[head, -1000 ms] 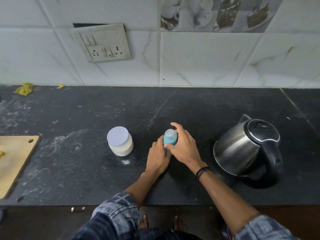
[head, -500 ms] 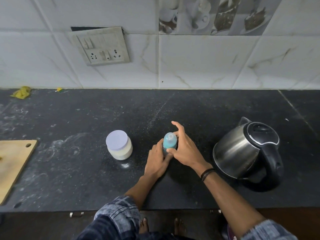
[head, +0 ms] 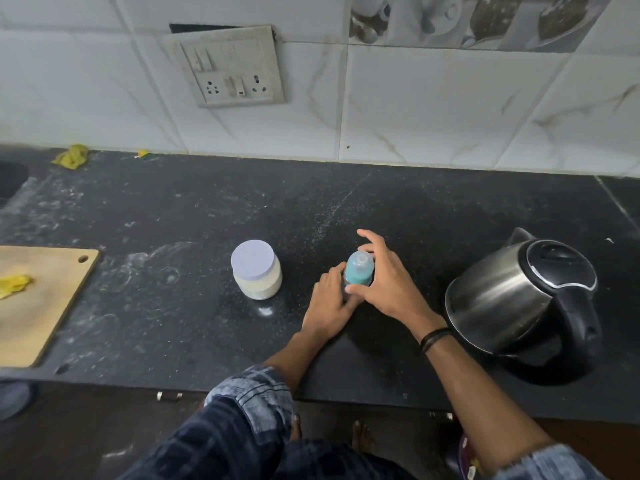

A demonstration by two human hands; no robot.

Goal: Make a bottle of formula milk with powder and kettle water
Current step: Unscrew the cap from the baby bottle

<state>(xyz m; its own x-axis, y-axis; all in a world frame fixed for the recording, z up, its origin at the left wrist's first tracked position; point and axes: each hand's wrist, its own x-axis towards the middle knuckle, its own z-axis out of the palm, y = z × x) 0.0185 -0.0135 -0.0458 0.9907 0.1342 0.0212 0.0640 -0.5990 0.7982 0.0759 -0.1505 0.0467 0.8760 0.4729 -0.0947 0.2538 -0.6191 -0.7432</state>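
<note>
I look down from the head camera onto a dark speckled worktop (head: 173,220) with pale dusty smears, set against a white marbled tile wall (head: 450,105).

At the centre stands a small baby bottle (head: 359,273), upright, with a teal top and a clear teat. Both hands are on it. The left hand (head: 329,303) rests low on the worktop, and its fingers (head: 334,275) curl round the lower body of the bottle from the left. The right hand (head: 388,282) comes in from the right. Its thumb (head: 351,289) presses on the near side of the teal top and its other fingers wrap behind. The index finger (head: 372,237) is lifted and spread away from the rest. A black band (head: 434,337) circles the right wrist.

Left of the bottle, near but not touching, is a round powder jar (head: 256,271) with its pale flat lid on and cream powder inside. To the right, well apart from the hands, a steel electric kettle (head: 519,299) sits with its black lid closed and its black handle towards me.

At the far left lies a wooden cutting board (head: 38,306) with a yellow scrap (head: 14,285) on it. A crumpled yellow rag (head: 71,156) lies at the back by the wall. A switch and socket panel (head: 228,65) is mounted on the tiles above.
</note>
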